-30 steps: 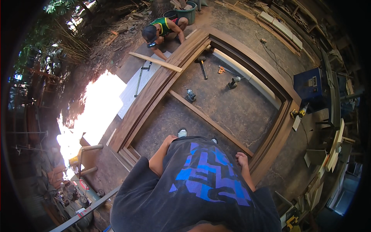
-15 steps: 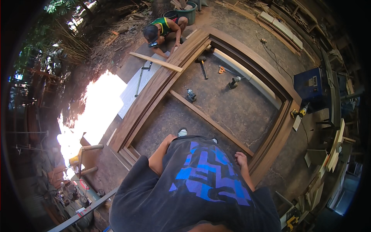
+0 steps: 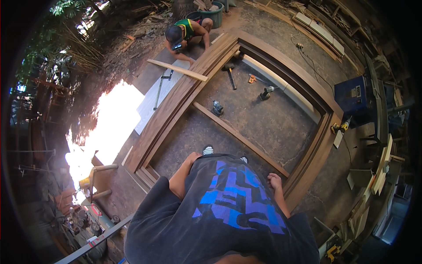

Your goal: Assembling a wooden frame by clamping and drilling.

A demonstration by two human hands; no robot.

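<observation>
My left hand (image 3: 192, 158) rests at my waist against the dark shirt (image 3: 224, 211), its fingers partly hidden. On the other side, my right hand (image 3: 274, 180) hangs with curled fingers and nothing visible in it. A large wooden frame (image 3: 281, 61) lies on the floor around my feet (image 3: 207, 150), with a slim crossbar (image 3: 237, 136) across it. Inside are two power drills (image 3: 217, 108) (image 3: 266, 94), a mallet (image 3: 231, 77) and an orange-handled tool (image 3: 252, 79). A loose batten (image 3: 169, 67) crosses the frame's far left side, over a clamp (image 3: 158, 92) on a pale board (image 3: 147, 110).
A co-worker (image 3: 189, 33) crouches beyond the frame, a dark device near their face. A yellow drill (image 3: 340, 127), blue box (image 3: 349, 99) and cable (image 3: 316, 70) sit right. A wooden stool-like piece (image 3: 103, 178), compressor (image 3: 94, 213) and metal bar (image 3: 105, 233) are left. Green bins (image 3: 211, 17) stand behind.
The co-worker's head and arms have shifted slightly over the last second. My hands, the frame and the tools look unmoved.
</observation>
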